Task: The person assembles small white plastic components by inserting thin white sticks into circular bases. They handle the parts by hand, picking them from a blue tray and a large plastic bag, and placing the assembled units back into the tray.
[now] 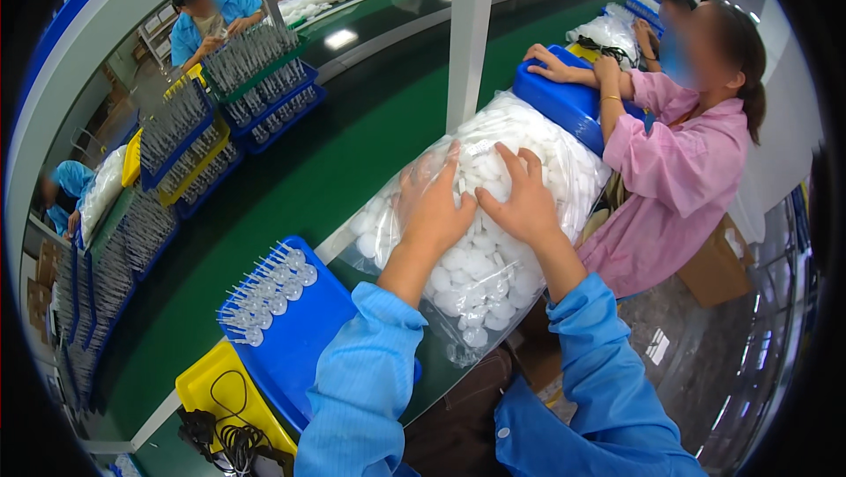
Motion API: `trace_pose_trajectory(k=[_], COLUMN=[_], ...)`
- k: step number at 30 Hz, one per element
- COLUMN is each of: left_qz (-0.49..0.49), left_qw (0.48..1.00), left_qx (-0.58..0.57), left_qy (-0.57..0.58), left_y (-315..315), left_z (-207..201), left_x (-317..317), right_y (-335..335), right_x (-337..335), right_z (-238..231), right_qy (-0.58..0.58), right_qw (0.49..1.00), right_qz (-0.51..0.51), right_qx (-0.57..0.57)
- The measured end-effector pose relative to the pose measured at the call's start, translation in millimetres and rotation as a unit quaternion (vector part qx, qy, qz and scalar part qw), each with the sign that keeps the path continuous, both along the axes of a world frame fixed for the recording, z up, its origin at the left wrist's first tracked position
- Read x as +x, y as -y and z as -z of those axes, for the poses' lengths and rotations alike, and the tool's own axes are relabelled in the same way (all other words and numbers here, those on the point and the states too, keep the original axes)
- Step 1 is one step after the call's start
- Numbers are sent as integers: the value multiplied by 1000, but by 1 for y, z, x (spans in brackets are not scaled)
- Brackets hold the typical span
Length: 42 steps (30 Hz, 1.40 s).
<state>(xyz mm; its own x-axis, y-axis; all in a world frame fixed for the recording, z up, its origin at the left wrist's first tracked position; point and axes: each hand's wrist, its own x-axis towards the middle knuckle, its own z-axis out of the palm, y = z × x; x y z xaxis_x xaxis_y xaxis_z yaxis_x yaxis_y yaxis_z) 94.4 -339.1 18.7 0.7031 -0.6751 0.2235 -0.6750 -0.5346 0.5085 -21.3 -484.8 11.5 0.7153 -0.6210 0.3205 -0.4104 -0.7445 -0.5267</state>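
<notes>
Farthest left, across the green conveyor belt [352, 98] from both hands, stand stacked trays [132, 158] packed with thin clear parts. Nearer, below and left of the left hand, a yellow tray [198, 380] holds a tangle of black cable [238, 443]. Between it and the left forearm lies a blue tray [308, 336], with clear round-headed stemmed pieces [278, 288] grouped at its far end only; by that, the filling looks barely begun.

The left hand [438, 208] lies on the clear plastic bag [573, 177], fingers spread and thumb apart; whether it pinches any film I cannot tell. The bag sits directly under both hands, bulging with white rounded pieces [458, 279], so most of its contents seem still to be handled. The right hand [529, 204] rests there too, fingers parted and slightly bent, with no piece visible in its grasp; the two thumbs nearly meet.

Beyond the right hand, a co-worker in pink [679, 160] leans on a blue bin [555, 94].
</notes>
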Motion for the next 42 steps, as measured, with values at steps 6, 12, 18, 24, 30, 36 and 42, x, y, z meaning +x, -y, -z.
trace_pose_trajectory(k=[6, 12, 18, 24, 30, 36, 42], left_qz=[22, 10, -55, -60, -34, -17, -29], left_qw=[998, 996, 992, 978, 978, 974, 966], left_qx=[-21, -55, -110, -198, -205, -218, -255], left_qy=[53, 68, 27, 14, 38, 51, -38], left_y=[0, 4, 12, 8, 4, 7, 4], left_z=[5, 16, 14, 34, 32, 32, 34], left_x=[-2, 1, -10, -5, -2, -3, -5], right_y=[-1, 4, -1, 3, -1, -3, -6], right_x=[-7, -3, -2, -3, -2, 3, 9], right_z=[7, 7, 7, 3, 5, 10, 11], right_qy=[21, 45, 34, 52, 49, 88, 123], right_qw=[999, 998, 999, 997, 997, 995, 984], right_qz=[-30, -20, -20, -29, -27, -10, 2], right_qx=[-8, -38, 12, 49, 52, 50, 128])
